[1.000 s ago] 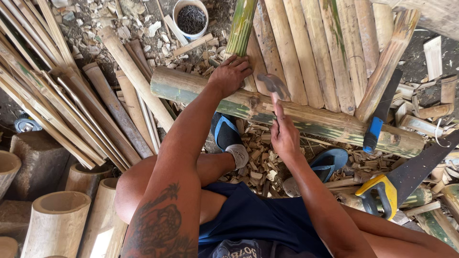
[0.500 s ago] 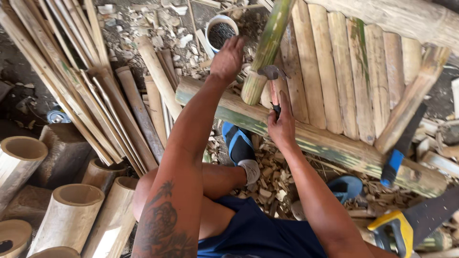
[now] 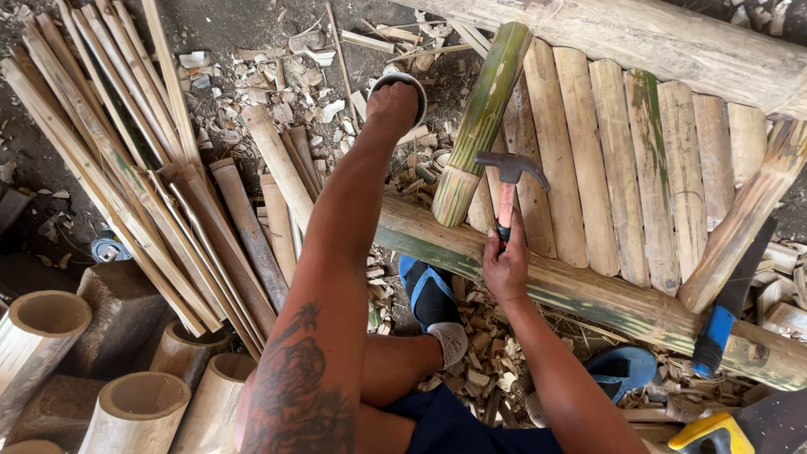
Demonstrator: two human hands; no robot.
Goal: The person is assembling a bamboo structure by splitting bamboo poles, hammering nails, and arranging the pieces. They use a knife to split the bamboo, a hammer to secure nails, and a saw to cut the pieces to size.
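Dirt floor littered with chips. One hammer, centre frame, gripped closed in right hand. Left hand reaches into one small container, grip not discernible. One green bamboo slat beside hammer; four cut bamboo tubes, lower left.

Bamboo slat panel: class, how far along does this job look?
Done: a row of bamboo slats lies across the crossbeam. In hand: right hand holds a claw hammer; left hand reaches into a small container. Left: the green slat lies askew.

green bamboo piece blocks the hammer; slats crowd right.
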